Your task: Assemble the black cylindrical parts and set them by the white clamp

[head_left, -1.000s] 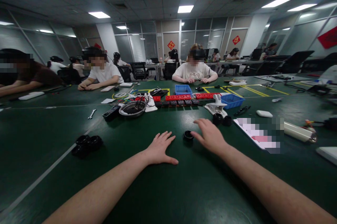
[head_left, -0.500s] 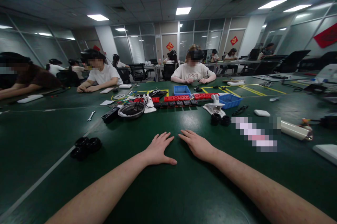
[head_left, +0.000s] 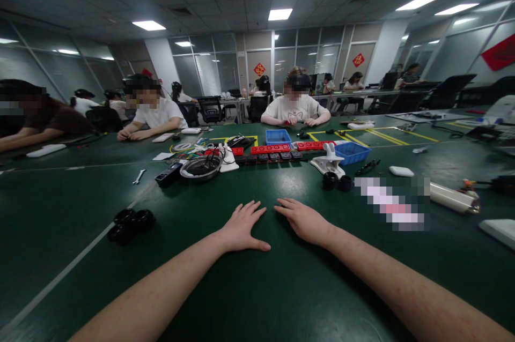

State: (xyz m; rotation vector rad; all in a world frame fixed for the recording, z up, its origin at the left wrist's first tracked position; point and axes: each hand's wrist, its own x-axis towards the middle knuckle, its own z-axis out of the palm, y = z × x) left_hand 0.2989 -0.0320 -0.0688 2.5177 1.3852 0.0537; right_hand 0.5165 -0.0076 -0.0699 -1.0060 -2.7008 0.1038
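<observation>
Palm down on the green table (head_left: 241, 299), my left hand (head_left: 243, 228) lies with its fingers spread and thumb stretched out. It holds nothing. My right hand (head_left: 302, 220) rests a short gap to its right, fingers stretched out toward the left hand, also holding nothing. Two black round parts (head_left: 337, 181) lie beyond my right hand, beside a white clip stand (head_left: 329, 161). Further left of my left hand sit several black round parts (head_left: 131, 225) in a cluster. A metal bowl (head_left: 200, 168) with dark contents stands beyond my left hand.
Red and black socket strips (head_left: 270, 149) cross the table ahead, near a blue bin (head_left: 277, 137) and another blue bin (head_left: 352, 153). A wrench (head_left: 139, 177) lies left. A cream cylinder (head_left: 450, 198) is at right. A co-worker (head_left: 296, 103) sits opposite; other people sit further left.
My hands stay in place on the table. The view shifts very slightly. The co-worker opposite has moved their hands a little, and something red shows at them.
</observation>
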